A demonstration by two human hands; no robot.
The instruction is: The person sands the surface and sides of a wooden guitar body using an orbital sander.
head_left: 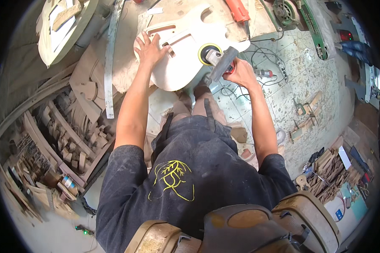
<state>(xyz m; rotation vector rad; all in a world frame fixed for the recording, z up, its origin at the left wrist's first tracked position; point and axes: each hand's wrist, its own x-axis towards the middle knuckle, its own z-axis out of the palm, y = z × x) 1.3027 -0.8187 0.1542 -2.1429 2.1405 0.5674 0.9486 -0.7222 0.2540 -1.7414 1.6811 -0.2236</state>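
Note:
A pale wooden guitar body (177, 69) with routed slots and rounded horns lies on the workbench, its lower end jutting past the near edge. My left hand (150, 49) rests on its left part, fingers spread beside the cutouts. In my right hand (243, 72) is a handheld disc sander (222, 63), gripped at its red and grey body. Its round, yellow-edged pad (206, 54) is at the face of the guitar body, near the right edge. Whether the disc is spinning cannot be made out.
An orange-red power tool (237, 11) lies at the bench's far right. A long metal strip (109, 69) stands left of my left arm. Offcuts (82, 158) fill racks at the left. Black cables (264, 55) and clamps (305, 110) lie on the dusty tiled floor; a green machine (313, 31) stands far right.

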